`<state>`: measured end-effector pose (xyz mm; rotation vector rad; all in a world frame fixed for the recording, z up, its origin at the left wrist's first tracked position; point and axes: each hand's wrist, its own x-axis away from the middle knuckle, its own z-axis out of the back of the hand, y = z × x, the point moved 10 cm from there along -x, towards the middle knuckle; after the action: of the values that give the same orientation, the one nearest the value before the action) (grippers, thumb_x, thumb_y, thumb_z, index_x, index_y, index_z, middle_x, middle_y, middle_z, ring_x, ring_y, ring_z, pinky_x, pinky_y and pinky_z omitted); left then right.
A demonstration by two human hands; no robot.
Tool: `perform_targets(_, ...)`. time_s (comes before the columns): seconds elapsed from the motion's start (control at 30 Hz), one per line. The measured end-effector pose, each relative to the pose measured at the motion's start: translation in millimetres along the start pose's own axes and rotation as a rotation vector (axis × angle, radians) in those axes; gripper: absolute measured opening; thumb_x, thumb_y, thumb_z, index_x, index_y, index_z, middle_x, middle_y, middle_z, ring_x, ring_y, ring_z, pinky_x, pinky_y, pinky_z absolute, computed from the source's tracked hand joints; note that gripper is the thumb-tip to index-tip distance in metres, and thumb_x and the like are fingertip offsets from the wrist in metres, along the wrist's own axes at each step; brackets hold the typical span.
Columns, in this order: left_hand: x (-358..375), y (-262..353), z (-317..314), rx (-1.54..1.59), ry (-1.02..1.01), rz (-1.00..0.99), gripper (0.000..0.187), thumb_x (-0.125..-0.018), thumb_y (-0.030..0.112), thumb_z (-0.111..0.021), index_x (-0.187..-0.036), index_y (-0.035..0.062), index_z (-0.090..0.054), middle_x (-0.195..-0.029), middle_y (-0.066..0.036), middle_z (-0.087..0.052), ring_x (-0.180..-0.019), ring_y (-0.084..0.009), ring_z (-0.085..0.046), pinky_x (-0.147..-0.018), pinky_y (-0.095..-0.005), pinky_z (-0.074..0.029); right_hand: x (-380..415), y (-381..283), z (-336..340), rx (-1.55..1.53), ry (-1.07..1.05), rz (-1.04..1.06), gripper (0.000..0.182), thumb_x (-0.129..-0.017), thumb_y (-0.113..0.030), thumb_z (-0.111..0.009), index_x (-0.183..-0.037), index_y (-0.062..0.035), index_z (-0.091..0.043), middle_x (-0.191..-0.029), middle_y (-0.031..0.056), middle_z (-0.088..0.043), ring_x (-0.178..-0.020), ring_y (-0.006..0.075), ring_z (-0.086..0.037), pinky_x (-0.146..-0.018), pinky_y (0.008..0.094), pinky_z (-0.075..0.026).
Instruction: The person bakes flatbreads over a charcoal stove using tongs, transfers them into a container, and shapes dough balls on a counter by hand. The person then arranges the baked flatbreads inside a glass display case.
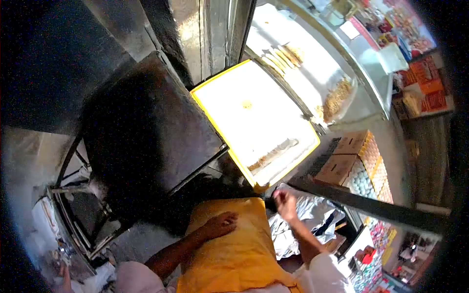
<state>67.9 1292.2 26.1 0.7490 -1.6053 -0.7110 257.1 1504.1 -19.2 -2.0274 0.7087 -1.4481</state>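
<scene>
My left hand (222,224) rests palm down on an orange-yellow sheet (234,254) spread low in front of me, its fingers loosely curled and holding nothing. My right hand (285,204) is raised a little farther out with the fingers bunched together, beside crumpled silver foil (305,217). It is just below the near corner of a yellow-rimmed tray (210,93). I cannot make out anything between its fingers. The tray has a white bottom and a short row of browned pieces (271,155) near its right end.
A large dark flat griddle (146,132) fills the left, with a metal frame (73,205) beneath it. Beyond the tray is a glass counter with fried snacks (337,97). Cartons of eggs (366,168) are stacked at the right, behind a dark bar (371,207).
</scene>
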Motion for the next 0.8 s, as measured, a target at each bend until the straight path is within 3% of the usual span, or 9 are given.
perform_targets(0.03,13.6,-14.8,6.5,-0.020,-0.012,-0.013,0.045,-0.096,0.026,-0.060,-0.135,0.0048,-0.053,-0.127,-0.012,-0.060,-0.116,-0.0238,-0.059,-0.097,-0.0372,-0.048,25.0,45.1,16.8,-0.101,-0.031,-0.070,0.009,-0.092,-0.001,-0.054,-0.089,-0.0016,-0.062,-0.084,0.0031,-0.061,-0.073,0.0117,-0.055,-0.069,0.0241,-0.046)
perform_targets(0.07,26.2,-34.8,-3.0,0.045,-0.154,-0.063,0.045,-0.098,0.028,-0.057,-0.137,0.0057,-0.052,-0.131,-0.012,-0.058,-0.121,-0.0226,-0.055,-0.101,-0.0354,-0.044,58.1,57.4,15.9,0.584,-0.180,0.170,0.011,-0.096,-0.003,-0.055,-0.090,-0.0006,-0.063,-0.085,0.0027,-0.062,-0.078,0.0104,-0.058,-0.071,0.0259,-0.047)
perform_targets(0.1,40.7,-45.5,-12.6,0.111,-0.301,-0.106,0.045,-0.100,0.031,-0.053,-0.139,0.0066,-0.051,-0.136,-0.011,-0.055,-0.126,-0.0214,-0.051,-0.106,-0.0337,-0.039,96.3,65.0,5.5,0.661,-0.163,0.245,0.022,-0.100,-0.017,-0.056,-0.091,0.0013,-0.064,-0.086,0.0033,-0.064,-0.080,0.0087,-0.058,-0.071,0.0265,-0.047)
perform_targets(0.13,58.8,-45.7,-13.7,0.090,-0.365,-0.054,0.045,-0.102,0.032,-0.049,-0.140,0.0063,-0.050,-0.138,-0.011,-0.053,-0.129,-0.0203,-0.048,-0.108,-0.0326,-0.035,114.6,109.6,28.0,0.850,-0.044,-0.206,0.028,-0.098,-0.024,-0.060,-0.094,0.0034,-0.065,-0.087,0.0043,-0.066,-0.080,0.0089,-0.057,-0.071,0.0261,-0.047)
perform_targets(0.17,75.4,-44.2,-17.0,0.069,-0.425,-0.002,0.046,-0.104,0.033,-0.045,-0.141,0.0061,-0.049,-0.141,-0.010,-0.051,-0.131,-0.0191,-0.044,-0.111,-0.0314,-0.031,137.1,116.6,21.8,0.945,-0.087,-0.203,0.035,-0.098,-0.031,-0.061,-0.100,0.0033,-0.066,-0.089,0.0045,-0.067,-0.081,0.0103,-0.056,-0.074,0.0284,-0.048)
perform_targets(0.37,121.8,51.7,-59.0,0.245,-0.669,-0.164,0.049,-0.105,0.029,-0.044,-0.144,-0.0006,-0.041,-0.145,-0.013,-0.046,-0.137,-0.0213,-0.040,-0.115,-0.0350,-0.029,204.8,93.0,-19.1,0.890,-0.038,0.077,0.060,-0.099,-0.052,-0.049,-0.128,-0.0005,-0.059,-0.120,0.0164,-0.065,-0.110,0.0245,-0.060,-0.098,0.0360,-0.044)
perform_targets(0.43,115.3,94.2,-69.3,0.286,-0.430,-0.285,0.053,-0.101,0.029,-0.050,-0.145,0.0010,-0.039,-0.146,-0.016,-0.045,-0.137,-0.0253,-0.042,-0.114,-0.0370,-0.031,211.0,100.2,-39.2,0.359,-0.127,-0.008,0.073,-0.097,-0.062,-0.043,-0.142,-0.0038,-0.046,-0.135,0.0145,-0.056,-0.123,0.0276,-0.053,-0.106,0.0400,-0.039)
perform_targets(0.63,184.8,148.9,-158.5,-0.931,0.113,-1.244,0.079,-0.084,0.063,-0.057,-0.145,0.0153,-0.044,-0.153,-0.010,-0.038,-0.143,-0.0348,-0.029,-0.113,-0.0543,-0.020,281.3,61.0,-133.5,-0.481,-0.490,0.072,0.095,-0.090,-0.079,-0.028,-0.151,-0.0066,-0.031,-0.151,0.0144,-0.039,-0.139,0.0293,-0.036,-0.116,0.0426,-0.029)
perform_targets(0.8,191.7,56.6,-111.5,-0.894,0.381,-0.998,0.080,-0.090,0.070,-0.042,-0.147,0.0135,-0.038,-0.153,-0.012,-0.038,-0.140,-0.0340,-0.035,-0.111,-0.0513,-0.025,374.8,55.5,-139.5,-0.386,-0.513,0.092,0.102,-0.085,-0.084,-0.023,-0.154,-0.0085,-0.025,-0.158,0.0104,-0.030,-0.142,0.0263,-0.032,-0.116,0.0398,-0.024)
